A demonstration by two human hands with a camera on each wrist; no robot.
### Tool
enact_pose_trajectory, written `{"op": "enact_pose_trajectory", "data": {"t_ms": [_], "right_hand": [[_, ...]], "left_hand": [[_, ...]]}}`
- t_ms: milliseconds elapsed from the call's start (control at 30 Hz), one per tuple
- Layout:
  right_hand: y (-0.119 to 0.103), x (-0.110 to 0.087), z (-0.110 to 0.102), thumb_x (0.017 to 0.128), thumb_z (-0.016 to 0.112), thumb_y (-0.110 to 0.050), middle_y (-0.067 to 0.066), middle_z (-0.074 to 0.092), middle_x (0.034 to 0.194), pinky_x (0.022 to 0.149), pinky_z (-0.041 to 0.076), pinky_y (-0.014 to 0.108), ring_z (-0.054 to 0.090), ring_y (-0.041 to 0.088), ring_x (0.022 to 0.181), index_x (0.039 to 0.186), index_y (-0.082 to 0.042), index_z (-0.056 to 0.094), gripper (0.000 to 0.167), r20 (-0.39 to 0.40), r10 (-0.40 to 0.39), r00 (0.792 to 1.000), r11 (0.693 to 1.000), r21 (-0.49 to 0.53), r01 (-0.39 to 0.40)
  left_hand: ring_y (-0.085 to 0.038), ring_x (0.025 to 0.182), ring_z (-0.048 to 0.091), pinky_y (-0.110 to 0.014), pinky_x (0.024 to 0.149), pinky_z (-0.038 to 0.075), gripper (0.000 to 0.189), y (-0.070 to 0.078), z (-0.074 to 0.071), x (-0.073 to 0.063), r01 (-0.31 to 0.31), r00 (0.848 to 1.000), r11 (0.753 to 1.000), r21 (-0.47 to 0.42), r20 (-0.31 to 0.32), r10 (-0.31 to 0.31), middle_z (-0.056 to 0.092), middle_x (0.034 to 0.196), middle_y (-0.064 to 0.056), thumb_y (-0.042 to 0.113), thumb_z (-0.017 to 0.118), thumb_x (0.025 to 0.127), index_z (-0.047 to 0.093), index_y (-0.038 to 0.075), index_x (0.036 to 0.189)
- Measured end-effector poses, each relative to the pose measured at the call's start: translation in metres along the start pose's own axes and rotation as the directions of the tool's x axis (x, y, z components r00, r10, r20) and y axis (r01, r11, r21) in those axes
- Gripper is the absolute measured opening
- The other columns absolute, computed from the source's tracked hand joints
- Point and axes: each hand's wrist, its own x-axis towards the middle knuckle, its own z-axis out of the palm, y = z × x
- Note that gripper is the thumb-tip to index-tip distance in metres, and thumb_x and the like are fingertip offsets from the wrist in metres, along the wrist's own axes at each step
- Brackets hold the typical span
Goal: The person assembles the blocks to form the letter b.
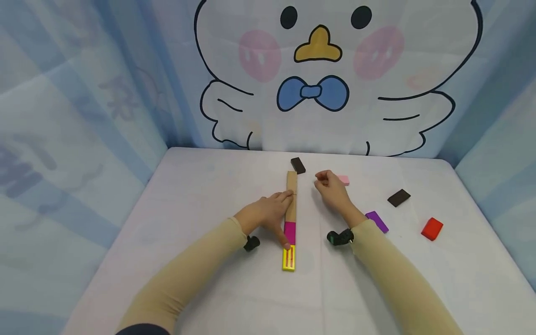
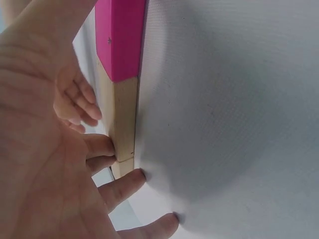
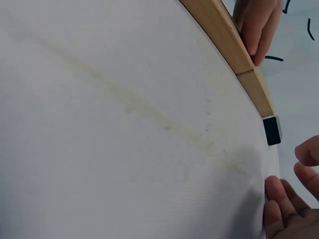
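On the left, a pale blue curtain (image 1: pixel 63 139) hung beside the white surface (image 1: pixel 201 186). A cream sleeve (image 1: pixel 188 274) reached in from the near edge, with a black wrist camera (image 1: pixel 251 243) below its cuff. The left hand (image 1: pixel 272 211) lay along the left side of a row of blocks, its fingers spread and nearly straight. Fingertips met the wood near the joint between its two pieces; the thumb tip lay over the joint of magenta and yellow, though whether it pressed there could not be told.

The row ran straight away from the person, end to end: a yellow block (image 1: pixel 289 264) with red stripes nearest, then a magenta block (image 1: pixel 291 231), a near wood block (image 1: pixel 291 211) and a far wood block (image 1: pixel 292 180). A dark block (image 1: pixel 298 165) lay slanted just beyond the row's far right corner.

To the right, the right hand (image 1: pixel 332 190) hovered near the far wood block, fingers loosely bent, with a gap between thumb and fingers. A pink block (image 1: pixel 345 179) showed partly behind it. Farther right lay a purple block (image 1: pixel 378 221), partly behind the right sleeve (image 1: pixel 402 274), then a second dark block (image 1: pixel 399 198) and, rightmost, a red block (image 1: pixel 432 229).
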Motion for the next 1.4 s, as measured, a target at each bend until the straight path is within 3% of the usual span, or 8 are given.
{"op": "enact_pose_trajectory", "data": {"t_ms": [133, 300, 467, 600, 700, 900, 1133, 1400], "right_hand": [[-0.003, 0.016, 0.001, 0.105, 0.048, -0.016, 0.027, 0.053, 0.141, 0.112, 0.044, 0.053, 0.054, 0.042, 0.132, 0.143, 0.003, 0.049, 0.042, -0.013, 0.031, 0.999, 0.998, -0.050, -0.032], [-0.011, 0.034, 0.006, 0.112, 0.039, -0.020, 0.027, 0.047, 0.152, 0.118, 0.035, 0.058, 0.044, 0.044, 0.142, 0.156, -0.007, 0.042, 0.046, 0.049, -0.043, 0.998, 0.989, -0.141, 0.049], [-0.015, 0.044, 0.011, 0.114, 0.032, -0.023, 0.026, 0.037, 0.161, 0.124, 0.021, 0.063, 0.032, 0.047, 0.150, 0.158, -0.008, 0.041, 0.048, 0.168, -0.117, 0.979, 0.941, -0.295, 0.163], [-0.015, 0.045, 0.012, 0.113, 0.037, -0.027, 0.025, 0.040, 0.160, 0.124, 0.022, 0.062, 0.034, 0.047, 0.149, 0.152, -0.004, 0.050, 0.047, 0.156, -0.112, 0.981, 0.916, -0.367, 0.164], [-0.013, 0.042, 0.011, 0.111, 0.048, -0.030, 0.024, 0.043, 0.158, 0.124, 0.027, 0.058, 0.037, 0.045, 0.148, 0.144, -0.004, 0.059, 0.044, 0.088, -0.089, 0.992, 0.930, -0.350, 0.114], [-0.007, 0.035, 0.005, 0.101, 0.067, -0.024, 0.025, 0.050, 0.149, 0.113, 0.041, 0.055, 0.051, 0.043, 0.133, 0.116, -0.001, 0.067, 0.028, -0.030, -0.055, 0.998, 0.955, -0.294, 0.044], [-0.001, 0.024, -0.002, 0.096, 0.070, -0.015, 0.024, 0.063, 0.125, 0.097, 0.050, 0.052, 0.061, 0.039, 0.112, 0.110, -0.001, 0.068, 0.020, -0.069, -0.031, 0.997, 0.965, -0.262, 0.012], [0.001, 0.010, -0.008, 0.091, 0.073, -0.013, 0.021, 0.068, 0.113, 0.088, 0.050, 0.046, 0.062, 0.032, 0.098, 0.104, -0.001, 0.067, 0.018, -0.068, 0.000, 0.998, 0.971, -0.238, -0.016]], "left_hand": [[-0.027, 0.159, 0.018, -0.053, 0.120, 0.037, 0.146, -0.001, 0.002, -0.002, 0.018, 1.000, 1.000, 0.006, 0.000, -0.018, 0.007, 0.175, -0.006, 0.080, 0.083, 0.061, 0.013, 0.007, 0.166], [-0.027, 0.159, 0.018, -0.054, 0.120, 0.037, 0.146, -0.001, 0.001, -0.002, 0.008, 1.000, 1.000, 0.009, -0.010, -0.008, 0.007, 0.175, -0.005, 0.081, 0.083, 0.061, 0.012, 0.008, 0.167], [-0.026, 0.159, 0.019, -0.054, 0.119, 0.039, 0.147, -0.002, 0.001, 0.000, 0.010, 1.000, 0.999, 0.036, -0.014, -0.009, 0.007, 0.175, -0.005, 0.083, 0.082, 0.061, 0.012, 0.008, 0.167], [-0.026, 0.159, 0.019, -0.054, 0.118, 0.040, 0.147, -0.001, 0.000, -0.001, 0.015, 1.000, 0.999, 0.043, -0.008, -0.014, 0.007, 0.175, -0.005, 0.083, 0.082, 0.060, 0.012, 0.008, 0.167], [-0.026, 0.159, 0.018, -0.055, 0.117, 0.040, 0.147, 0.001, -0.001, -0.001, 0.015, 1.000, 0.999, 0.045, -0.004, -0.015, 0.007, 0.175, -0.005, 0.083, 0.082, 0.060, 0.013, 0.008, 0.167], [-0.025, 0.159, 0.018, -0.056, 0.116, 0.041, 0.148, 0.001, 0.001, 0.002, 0.022, 1.000, 0.998, 0.055, -0.004, -0.022, 0.006, 0.175, -0.005, 0.083, 0.081, 0.059, 0.012, 0.008, 0.167], [-0.026, 0.159, 0.018, -0.056, 0.116, 0.041, 0.147, 0.001, 0.002, 0.003, 0.014, 1.000, 0.998, 0.060, -0.003, -0.014, 0.006, 0.175, -0.006, 0.084, 0.080, 0.061, 0.012, 0.008, 0.167], [-0.025, 0.159, 0.018, -0.055, 0.116, 0.042, 0.147, 0.003, 0.000, 0.001, 0.025, 1.000, 0.998, 0.059, 0.003, -0.025, 0.007, 0.175, -0.005, 0.083, 0.081, 0.061, 0.012, 0.008, 0.167]]}}
